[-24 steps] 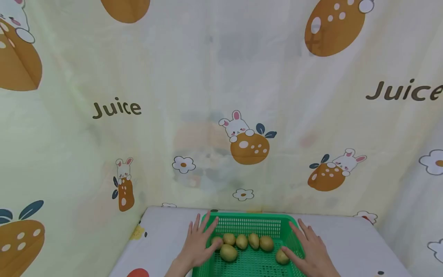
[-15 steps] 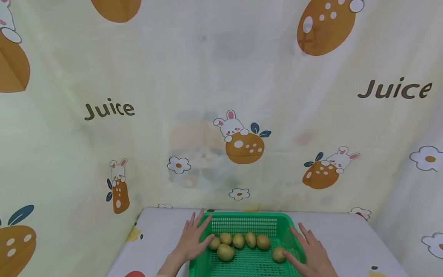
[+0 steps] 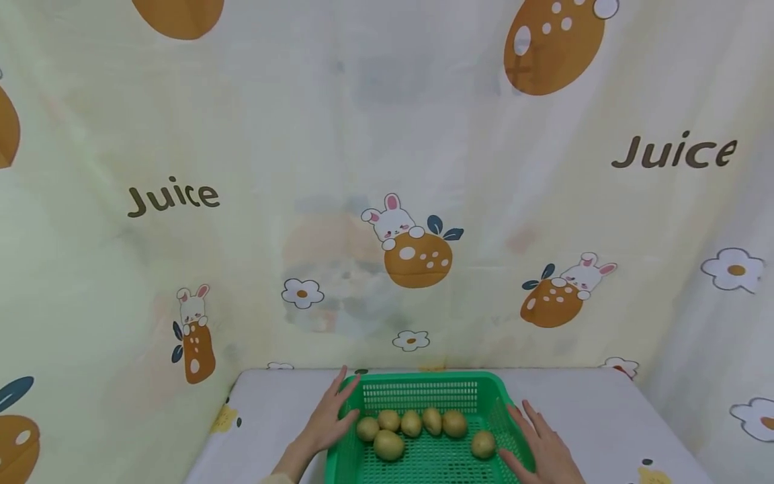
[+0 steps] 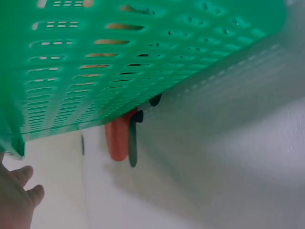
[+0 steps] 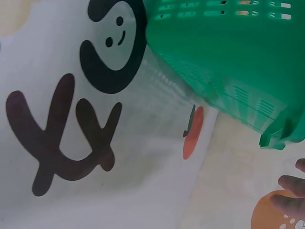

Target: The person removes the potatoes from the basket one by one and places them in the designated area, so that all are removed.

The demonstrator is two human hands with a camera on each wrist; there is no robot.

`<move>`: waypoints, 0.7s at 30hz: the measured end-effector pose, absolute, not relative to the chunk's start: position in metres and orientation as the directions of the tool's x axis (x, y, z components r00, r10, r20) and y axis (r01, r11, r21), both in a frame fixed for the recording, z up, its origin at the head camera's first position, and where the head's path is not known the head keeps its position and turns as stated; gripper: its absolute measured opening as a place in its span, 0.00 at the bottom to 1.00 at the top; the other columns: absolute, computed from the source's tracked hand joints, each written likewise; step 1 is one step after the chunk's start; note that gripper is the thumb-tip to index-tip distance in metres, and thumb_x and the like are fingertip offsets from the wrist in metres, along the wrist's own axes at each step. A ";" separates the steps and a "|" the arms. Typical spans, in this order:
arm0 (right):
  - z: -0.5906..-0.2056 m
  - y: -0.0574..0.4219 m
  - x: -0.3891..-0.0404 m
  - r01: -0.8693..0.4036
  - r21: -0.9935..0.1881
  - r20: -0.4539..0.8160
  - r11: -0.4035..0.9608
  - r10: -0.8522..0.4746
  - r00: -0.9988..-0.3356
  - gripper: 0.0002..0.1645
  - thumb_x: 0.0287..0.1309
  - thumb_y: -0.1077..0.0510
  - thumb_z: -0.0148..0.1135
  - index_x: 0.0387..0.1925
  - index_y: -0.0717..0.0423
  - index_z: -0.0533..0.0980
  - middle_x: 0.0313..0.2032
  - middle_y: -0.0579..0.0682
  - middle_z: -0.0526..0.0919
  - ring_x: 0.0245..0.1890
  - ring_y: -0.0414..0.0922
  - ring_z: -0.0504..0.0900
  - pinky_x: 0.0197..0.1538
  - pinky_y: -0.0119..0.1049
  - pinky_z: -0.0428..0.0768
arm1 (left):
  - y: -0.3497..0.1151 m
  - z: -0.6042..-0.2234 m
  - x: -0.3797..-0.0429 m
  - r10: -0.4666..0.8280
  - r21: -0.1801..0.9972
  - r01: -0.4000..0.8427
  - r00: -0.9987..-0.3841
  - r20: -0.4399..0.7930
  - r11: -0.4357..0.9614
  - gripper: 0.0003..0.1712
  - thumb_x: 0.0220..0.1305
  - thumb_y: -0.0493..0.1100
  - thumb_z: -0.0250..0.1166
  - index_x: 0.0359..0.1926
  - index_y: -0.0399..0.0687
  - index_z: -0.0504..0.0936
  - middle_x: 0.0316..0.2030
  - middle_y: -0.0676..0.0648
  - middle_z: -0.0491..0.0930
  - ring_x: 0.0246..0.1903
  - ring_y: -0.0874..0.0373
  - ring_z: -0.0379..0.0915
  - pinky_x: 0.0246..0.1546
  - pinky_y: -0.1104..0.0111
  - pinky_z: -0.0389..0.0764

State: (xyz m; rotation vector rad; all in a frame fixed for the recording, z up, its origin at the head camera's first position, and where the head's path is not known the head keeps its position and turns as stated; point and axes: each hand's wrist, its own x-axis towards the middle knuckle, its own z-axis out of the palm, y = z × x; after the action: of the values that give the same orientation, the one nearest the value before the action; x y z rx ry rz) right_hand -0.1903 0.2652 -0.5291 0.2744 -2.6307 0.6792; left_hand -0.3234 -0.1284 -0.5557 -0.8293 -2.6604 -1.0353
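Note:
A green plastic basket (image 3: 420, 378) with slotted walls sits at the bottom of the head view. Several potatoes (image 3: 389, 445) lie inside it, most grouped at the back left; a lone potato (image 3: 483, 444) is on the right. My left hand (image 3: 323, 420) is at the left rim, fingers extended and spread, thumb reaching to the wall. At the right rim is my right hand (image 3: 544, 449), its fingers likewise extended and its thumb near the lone potato. In the left wrist view, fingertips (image 4: 34, 194) show below the basket's edge; in the right wrist view, fingers (image 5: 290, 183) show beneath a corner.
The basket stands on a table with a white printed cloth (image 3: 595, 410), which extends to both sides. A pale curtain (image 3: 338, 161) with rabbit and fruit prints hangs behind and around the table. Dark and red prints (image 5: 193, 136) mark the cloth.
The head view has turned slightly right, so the scene shifts left. Both hands have drawn outward a little from over the basket, uncovering the potatoes at its left and right.

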 end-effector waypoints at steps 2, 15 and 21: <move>-0.532 0.266 -0.189 -0.291 -0.419 0.444 0.860 -0.085 -0.892 0.39 0.56 0.48 0.69 0.63 0.65 0.71 0.60 0.74 0.71 0.53 0.73 0.74 0.40 0.66 0.77 | -0.128 -0.560 -0.324 0.429 0.595 0.536 -0.842 0.326 0.600 0.36 0.63 0.41 0.57 0.73 0.44 0.63 0.75 0.35 0.47 0.70 0.30 0.49 0.57 0.32 0.62; -0.539 0.271 -0.185 -0.290 -0.434 0.433 0.853 -0.085 -0.898 0.39 0.54 0.50 0.70 0.63 0.67 0.71 0.60 0.71 0.72 0.52 0.68 0.77 0.41 0.62 0.79 | -0.122 -0.571 -0.326 0.383 0.698 0.465 -0.878 0.287 0.544 0.39 0.58 0.31 0.54 0.73 0.42 0.62 0.76 0.37 0.45 0.71 0.33 0.48 0.57 0.35 0.64; -0.529 0.275 -0.188 -0.250 -0.503 0.296 0.827 -0.107 -0.949 0.42 0.57 0.47 0.67 0.66 0.68 0.67 0.62 0.74 0.68 0.55 0.71 0.73 0.43 0.63 0.78 | -0.123 -0.572 -0.326 0.381 0.714 0.465 -0.877 0.292 0.524 0.39 0.57 0.29 0.53 0.73 0.40 0.63 0.76 0.36 0.44 0.72 0.34 0.44 0.62 0.34 0.57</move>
State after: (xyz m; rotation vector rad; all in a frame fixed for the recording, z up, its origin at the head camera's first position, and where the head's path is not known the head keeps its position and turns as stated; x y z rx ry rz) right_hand -0.1881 0.2748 -0.5290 0.2744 -2.7546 0.8088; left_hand -0.3265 -0.1225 -0.5724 -0.7393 -2.6541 -1.2896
